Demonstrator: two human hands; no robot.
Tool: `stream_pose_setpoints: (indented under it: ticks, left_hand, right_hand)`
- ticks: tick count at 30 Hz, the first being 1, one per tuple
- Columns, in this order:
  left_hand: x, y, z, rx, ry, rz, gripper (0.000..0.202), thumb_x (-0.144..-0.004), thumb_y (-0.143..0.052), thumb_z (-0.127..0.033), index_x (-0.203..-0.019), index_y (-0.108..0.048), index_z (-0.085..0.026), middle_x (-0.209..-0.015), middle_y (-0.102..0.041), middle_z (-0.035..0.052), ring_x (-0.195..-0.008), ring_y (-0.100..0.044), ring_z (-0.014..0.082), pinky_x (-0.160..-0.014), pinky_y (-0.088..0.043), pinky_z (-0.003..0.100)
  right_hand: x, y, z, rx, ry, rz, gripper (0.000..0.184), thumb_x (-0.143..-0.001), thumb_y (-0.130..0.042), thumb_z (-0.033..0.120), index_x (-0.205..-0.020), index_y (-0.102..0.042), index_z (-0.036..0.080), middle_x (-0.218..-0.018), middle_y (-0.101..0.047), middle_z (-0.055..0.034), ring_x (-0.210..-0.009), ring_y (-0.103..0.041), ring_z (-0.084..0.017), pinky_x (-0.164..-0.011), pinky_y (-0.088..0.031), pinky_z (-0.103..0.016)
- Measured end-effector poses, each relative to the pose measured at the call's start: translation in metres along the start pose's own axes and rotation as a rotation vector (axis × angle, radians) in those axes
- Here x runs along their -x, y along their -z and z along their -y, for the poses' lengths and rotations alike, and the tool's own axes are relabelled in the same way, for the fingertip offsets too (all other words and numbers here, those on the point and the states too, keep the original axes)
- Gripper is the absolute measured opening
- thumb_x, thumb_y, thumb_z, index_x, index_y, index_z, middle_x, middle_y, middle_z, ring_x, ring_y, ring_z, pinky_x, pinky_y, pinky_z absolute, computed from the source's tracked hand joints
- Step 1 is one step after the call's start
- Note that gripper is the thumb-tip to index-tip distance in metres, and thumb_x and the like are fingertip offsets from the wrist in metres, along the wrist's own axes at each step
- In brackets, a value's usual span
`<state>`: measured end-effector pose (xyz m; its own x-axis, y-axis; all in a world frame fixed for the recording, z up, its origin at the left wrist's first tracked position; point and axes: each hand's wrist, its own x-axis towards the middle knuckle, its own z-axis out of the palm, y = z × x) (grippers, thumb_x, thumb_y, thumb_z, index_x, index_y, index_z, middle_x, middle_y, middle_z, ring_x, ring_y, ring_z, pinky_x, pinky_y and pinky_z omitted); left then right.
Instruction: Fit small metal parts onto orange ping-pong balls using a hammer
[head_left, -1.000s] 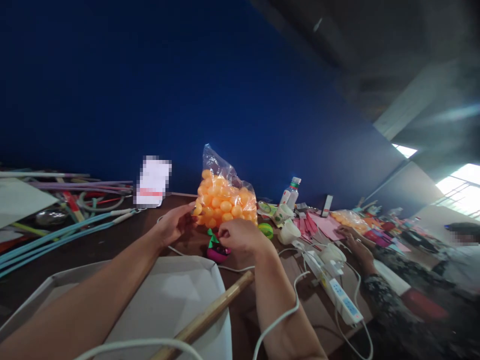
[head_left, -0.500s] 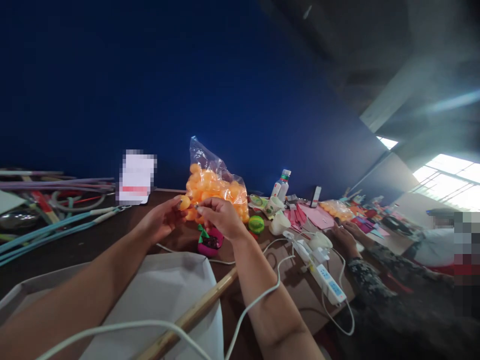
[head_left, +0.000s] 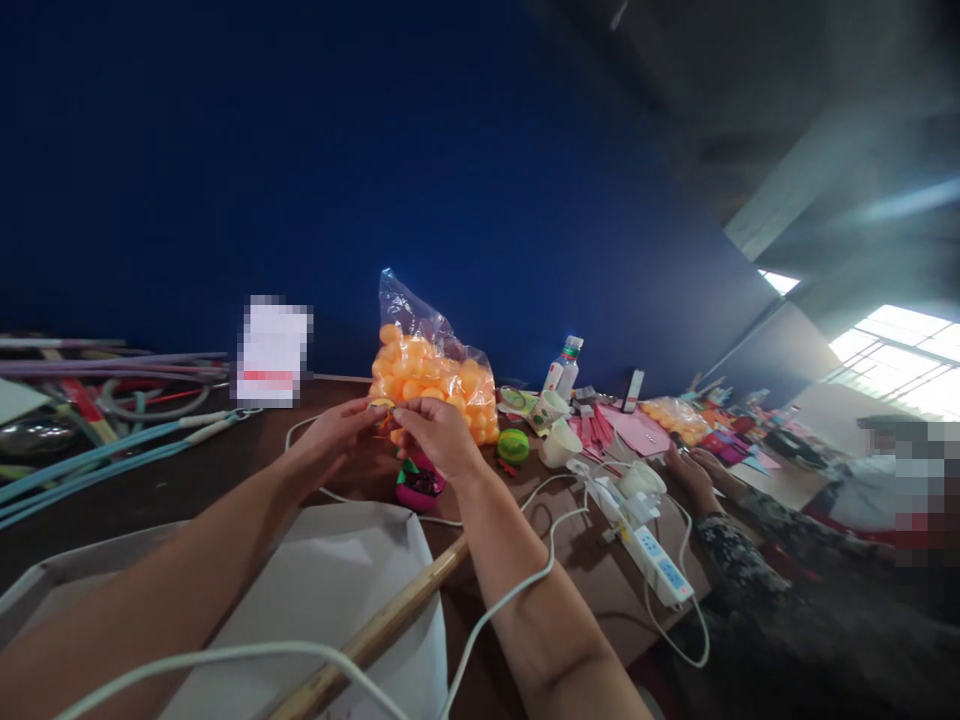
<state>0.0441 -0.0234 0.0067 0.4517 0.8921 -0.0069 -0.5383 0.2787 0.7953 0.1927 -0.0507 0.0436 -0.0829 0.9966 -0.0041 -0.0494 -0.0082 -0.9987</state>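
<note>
Just in front of a clear bag [head_left: 401,298] of orange plastic balls [head_left: 416,388], my two hands meet. My left hand [head_left: 346,425] is closed on one small orange ball [head_left: 382,402], mostly covered by the fingers. My right hand [head_left: 441,432] pinches at the ball's right side; whatever lies between its fingertips is too small to make out. Below the hands a magenta fruit-shaped pot [head_left: 420,490] with a green leaf and dark bits inside stands on the brown table [head_left: 352,485].
A green striped ball [head_left: 513,446], white cups [head_left: 559,443], a bottle [head_left: 564,368] and a power strip [head_left: 660,568] sit to the right. White cables and a wooden stick [head_left: 382,625] cross near my forearms. Blue cords [head_left: 112,462] lie left. A co-worker's hands [head_left: 694,475] work at far right.
My hands have drawn closer together. The left fingers have turned over the orange ball, so less of it shows.
</note>
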Motion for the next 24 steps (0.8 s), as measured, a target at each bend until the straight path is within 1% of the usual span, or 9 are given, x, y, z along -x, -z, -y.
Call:
stream_pose_setpoints:
  ticks: [2, 6, 9, 11, 13, 17, 21, 24]
  left_hand:
    - [-0.002, 0.001, 0.003, -0.03, -0.016, -0.038, 0.023, -0.07, -0.078, -0.022, -0.09, -0.071, -0.014, -0.078, -0.073, 0.0084, -0.069, -0.07, 0.0197, -0.067, -0.057, 0.03]
    - [-0.004, 0.002, 0.004, -0.089, -0.033, -0.052, 0.024, -0.069, -0.079, -0.026, -0.089, -0.072, -0.015, -0.073, -0.072, 0.0068, -0.066, -0.069, 0.0188, -0.065, -0.056, 0.028]
    - [-0.003, 0.0, 0.004, -0.107, -0.04, -0.07, 0.026, -0.067, -0.08, -0.027, -0.089, -0.072, -0.015, -0.071, -0.072, 0.006, -0.066, -0.069, 0.0185, -0.064, -0.055, 0.027]
    - [-0.002, -0.002, 0.004, -0.119, -0.041, -0.07, 0.026, -0.068, -0.08, -0.027, -0.09, -0.072, -0.015, -0.073, -0.072, 0.0062, -0.067, -0.069, 0.0182, -0.065, -0.055, 0.026]
    - [-0.001, -0.005, 0.004, -0.128, -0.038, -0.051, 0.025, -0.069, -0.078, -0.027, -0.09, -0.072, -0.014, -0.074, -0.072, 0.0063, -0.065, -0.068, 0.0171, -0.065, -0.055, 0.025]
    - [0.002, -0.006, 0.001, -0.09, -0.025, -0.019, 0.022, -0.074, -0.075, -0.027, -0.089, -0.072, -0.012, -0.077, -0.073, 0.0079, -0.065, -0.068, 0.0166, -0.065, -0.056, 0.026]
    - [0.0, 0.0, -0.004, 0.038, -0.048, -0.095, 0.016, -0.078, -0.07, -0.019, -0.091, -0.071, -0.01, -0.087, -0.074, 0.0103, -0.072, -0.07, 0.0169, -0.07, -0.058, 0.026]
    - [-0.001, 0.004, -0.006, 0.151, -0.041, -0.142, 0.01, -0.084, -0.063, -0.015, -0.09, -0.07, -0.011, -0.085, -0.073, 0.0089, -0.07, -0.069, 0.0145, -0.069, -0.059, 0.024]
  right_hand:
    - [0.001, 0.0, 0.001, 0.062, 0.03, -0.014, 0.029, -0.071, -0.072, 0.04, -0.079, -0.064, 0.014, -0.063, -0.064, 0.0011, -0.045, -0.053, -0.007, -0.044, -0.047, -0.02]
    - [0.007, -0.002, 0.006, 0.196, 0.076, -0.03, 0.024, -0.075, -0.068, 0.038, -0.081, -0.062, 0.015, -0.054, -0.059, 0.0047, -0.041, -0.053, -0.007, -0.043, -0.045, -0.019]
    - [0.009, -0.004, 0.008, 0.259, 0.128, -0.035, 0.026, -0.077, -0.066, 0.042, -0.081, -0.063, 0.016, -0.053, -0.058, 0.0045, -0.041, -0.053, -0.008, -0.043, -0.045, -0.019]
    - [0.009, -0.004, 0.007, 0.25, 0.143, -0.038, 0.03, -0.078, -0.066, 0.045, -0.079, -0.062, 0.016, -0.054, -0.059, 0.0037, -0.042, -0.054, -0.008, -0.044, -0.046, -0.02]
    - [0.007, -0.004, 0.005, 0.194, 0.121, -0.05, 0.031, -0.076, -0.067, 0.046, -0.078, -0.061, 0.016, -0.056, -0.061, 0.0031, -0.043, -0.055, -0.008, -0.045, -0.049, -0.021]
    - [0.003, -0.002, 0.002, 0.108, 0.075, -0.053, 0.033, -0.071, -0.073, 0.044, -0.081, -0.061, 0.015, -0.059, -0.063, 0.002, -0.047, -0.059, -0.009, -0.05, -0.053, -0.023]
    - [0.002, 0.001, 0.005, 0.094, 0.084, -0.091, 0.033, -0.068, -0.075, 0.043, -0.08, -0.061, 0.015, -0.057, -0.063, 0.0016, -0.046, -0.059, -0.01, -0.048, -0.051, -0.023]
    - [0.003, 0.001, 0.008, 0.084, 0.097, -0.092, 0.033, -0.066, -0.076, 0.042, -0.081, -0.062, 0.016, -0.058, -0.063, 0.0019, -0.048, -0.059, -0.01, -0.05, -0.052, -0.024]
